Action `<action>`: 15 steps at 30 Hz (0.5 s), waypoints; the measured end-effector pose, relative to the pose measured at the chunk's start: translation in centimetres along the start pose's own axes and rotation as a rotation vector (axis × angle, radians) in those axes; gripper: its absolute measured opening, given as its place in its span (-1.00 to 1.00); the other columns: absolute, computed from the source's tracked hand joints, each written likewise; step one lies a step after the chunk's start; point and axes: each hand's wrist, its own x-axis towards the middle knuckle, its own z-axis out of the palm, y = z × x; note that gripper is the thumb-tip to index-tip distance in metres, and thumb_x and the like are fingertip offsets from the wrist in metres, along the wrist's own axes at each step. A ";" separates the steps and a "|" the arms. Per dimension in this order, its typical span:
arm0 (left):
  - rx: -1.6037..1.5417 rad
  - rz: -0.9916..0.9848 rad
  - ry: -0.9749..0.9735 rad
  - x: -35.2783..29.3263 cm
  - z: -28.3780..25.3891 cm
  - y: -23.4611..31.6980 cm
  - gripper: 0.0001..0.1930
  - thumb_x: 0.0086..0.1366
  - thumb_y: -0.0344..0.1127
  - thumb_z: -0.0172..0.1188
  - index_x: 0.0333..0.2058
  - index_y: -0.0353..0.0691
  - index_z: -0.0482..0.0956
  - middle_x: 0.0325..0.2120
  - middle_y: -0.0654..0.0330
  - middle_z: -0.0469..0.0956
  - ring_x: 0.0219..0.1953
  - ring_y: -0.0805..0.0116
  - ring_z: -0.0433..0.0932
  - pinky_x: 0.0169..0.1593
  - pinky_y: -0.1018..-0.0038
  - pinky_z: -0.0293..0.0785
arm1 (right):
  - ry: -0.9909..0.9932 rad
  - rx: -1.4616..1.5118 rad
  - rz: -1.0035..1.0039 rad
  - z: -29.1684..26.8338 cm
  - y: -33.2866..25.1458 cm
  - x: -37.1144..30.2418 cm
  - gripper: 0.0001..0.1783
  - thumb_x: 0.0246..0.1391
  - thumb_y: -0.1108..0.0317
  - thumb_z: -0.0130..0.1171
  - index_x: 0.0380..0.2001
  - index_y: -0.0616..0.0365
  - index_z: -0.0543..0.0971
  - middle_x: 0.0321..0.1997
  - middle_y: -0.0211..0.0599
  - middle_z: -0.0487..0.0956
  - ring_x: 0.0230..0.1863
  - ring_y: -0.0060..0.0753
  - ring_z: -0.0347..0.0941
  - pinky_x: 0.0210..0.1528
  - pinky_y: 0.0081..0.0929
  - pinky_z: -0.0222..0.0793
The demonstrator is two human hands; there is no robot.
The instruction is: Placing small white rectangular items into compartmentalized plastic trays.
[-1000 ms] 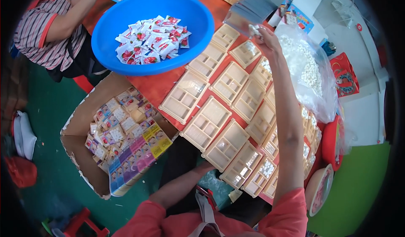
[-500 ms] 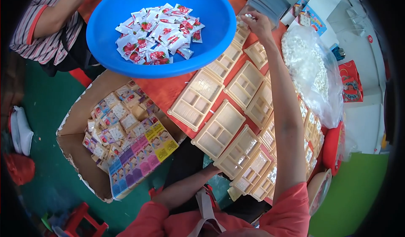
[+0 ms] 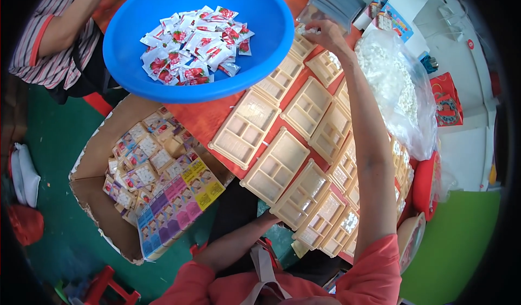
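Note:
My right hand (image 3: 327, 35) reaches to the far end of the table, its fingers closed on small white pieces (image 3: 311, 31). Below it lie rows of cream plastic compartment trays (image 3: 307, 106), several of them holding white pieces in some compartments. A large clear bag (image 3: 393, 77) filled with white pieces rests to the right of my right forearm. My left hand (image 3: 267, 221) is low at the near edge of the trays, touching or just under the corner of a tray (image 3: 300, 195); its fingers are hidden.
A big blue basin (image 3: 116, 61) with strawberry-printed sachets (image 3: 198, 44) stands at the left of the red-covered table (image 3: 195, 118). On the green floor, a cardboard box (image 3: 87, 166) holds small packed sets. Another person's arm (image 3: 76, 25) is at upper left. A grey-blue container (image 3: 339, 6) sits beyond my right hand.
The whole view has shifted slightly, so things sit a little further left. My right hand stays over the far trays, slightly lower in the picture. My left hand keeps its place by the near tray.

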 end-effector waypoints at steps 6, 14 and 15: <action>-0.245 0.014 -0.335 1.7 -2.9 -0.3 -0.45 0.43 0.06 -0.22 0.25 -0.12 0.15 0.17 0.11 0.27 0.18 0.19 0.29 0.23 0.20 0.28 | 0.101 0.138 -0.030 -0.6 1.7 -0.1 -0.70 -0.05 0.32 0.25 -0.20 0.16 0.60 -0.34 -0.22 0.59 -0.35 -0.46 0.49 -0.29 -0.51 0.36; -0.025 0.036 -0.595 2.9 -7.2 0.6 -0.36 0.41 0.13 -0.25 0.32 -0.09 -0.03 0.28 0.09 0.09 0.28 0.14 0.15 0.28 0.15 0.18 | 0.202 -0.219 -0.293 0.1 1.1 -0.8 -0.60 -0.13 0.35 0.28 -0.13 0.15 0.58 -0.22 -0.20 0.58 -0.29 -0.25 0.50 -0.20 -0.38 0.40; 0.002 0.037 -0.627 2.8 -7.7 0.7 -0.35 0.40 0.14 -0.25 0.33 -0.08 -0.05 0.29 0.09 0.07 0.29 0.14 0.14 0.29 0.14 0.17 | 0.202 -0.219 -0.291 0.1 1.1 -0.9 -0.60 -0.13 0.35 0.28 -0.13 0.15 0.58 -0.22 -0.20 0.58 -0.29 -0.25 0.50 -0.20 -0.38 0.40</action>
